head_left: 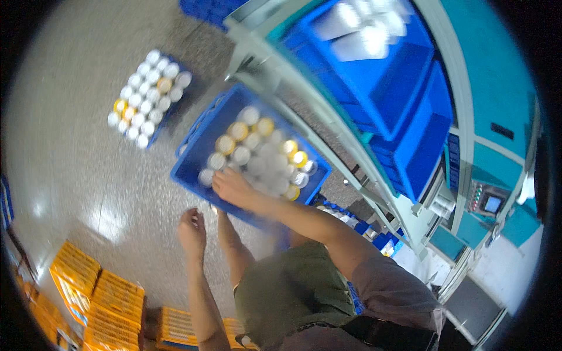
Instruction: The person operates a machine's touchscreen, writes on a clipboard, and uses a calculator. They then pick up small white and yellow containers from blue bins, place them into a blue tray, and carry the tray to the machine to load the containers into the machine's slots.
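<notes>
A blue crate [195,153] stands in front of me. Upright round pieces with white tops [240,155] fill much of it, several with yellow rims [289,147]; I cannot make out their exact kind. My right hand [230,186] reaches over the crate's near left side, its fingers bent down among the pieces beside a white-topped one [206,176]. What those fingers grip is hidden. Outside the crate, to its lower left, my left hand [192,225] hangs over the floor with its fingers loosely curled and a little apart. No object shows in it.
A second block of white-topped pieces [140,100] stands on the floor at the far left. Yellow crates [119,295] are stacked at the lower left. Along the right runs a teal and grey machine [494,111] with blue bins [404,155] and a control panel [489,199].
</notes>
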Demonstrator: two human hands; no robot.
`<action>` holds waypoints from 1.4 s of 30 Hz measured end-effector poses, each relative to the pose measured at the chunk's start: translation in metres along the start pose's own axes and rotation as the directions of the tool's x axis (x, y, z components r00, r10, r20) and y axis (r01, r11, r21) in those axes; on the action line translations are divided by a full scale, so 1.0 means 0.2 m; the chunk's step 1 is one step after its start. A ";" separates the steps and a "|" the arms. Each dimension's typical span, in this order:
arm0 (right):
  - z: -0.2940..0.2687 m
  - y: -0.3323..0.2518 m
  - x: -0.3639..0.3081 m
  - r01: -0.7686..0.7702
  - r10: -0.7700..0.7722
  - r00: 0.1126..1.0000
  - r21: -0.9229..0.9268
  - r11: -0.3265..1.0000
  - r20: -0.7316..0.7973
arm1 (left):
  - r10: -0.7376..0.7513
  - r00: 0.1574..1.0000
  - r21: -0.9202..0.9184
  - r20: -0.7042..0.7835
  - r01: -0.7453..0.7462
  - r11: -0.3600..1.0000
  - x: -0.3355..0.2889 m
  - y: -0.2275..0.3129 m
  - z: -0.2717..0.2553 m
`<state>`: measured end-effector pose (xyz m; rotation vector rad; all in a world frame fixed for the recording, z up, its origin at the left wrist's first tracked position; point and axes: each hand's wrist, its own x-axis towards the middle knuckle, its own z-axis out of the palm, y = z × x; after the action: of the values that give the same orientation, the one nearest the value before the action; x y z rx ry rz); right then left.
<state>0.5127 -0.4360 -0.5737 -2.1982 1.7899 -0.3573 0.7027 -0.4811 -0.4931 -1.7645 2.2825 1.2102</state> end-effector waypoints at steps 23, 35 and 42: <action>-2.15 2.34 0.41 -0.347 0.375 0.927 -0.388 0.854 -0.002 | 0.988 0.087 0.744 0.126 -0.668 -0.036 1.26 2.35 -0.08; -2.67 1.14 -0.12 -0.111 0.017 0.989 -0.672 0.732 -0.145 | 0.984 0.084 0.806 -0.155 -0.565 0.175 0.38 1.75 -0.87; -2.06 0.37 -0.26 -0.078 0.070 0.990 0.059 0.995 0.120 | 0.847 0.532 0.723 0.018 -0.592 0.356 0.01 0.96 -0.99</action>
<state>0.2858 -0.4251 -0.2183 -2.0590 1.7664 -0.2581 0.6275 -0.5844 -0.2480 -0.6559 3.2840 -0.1469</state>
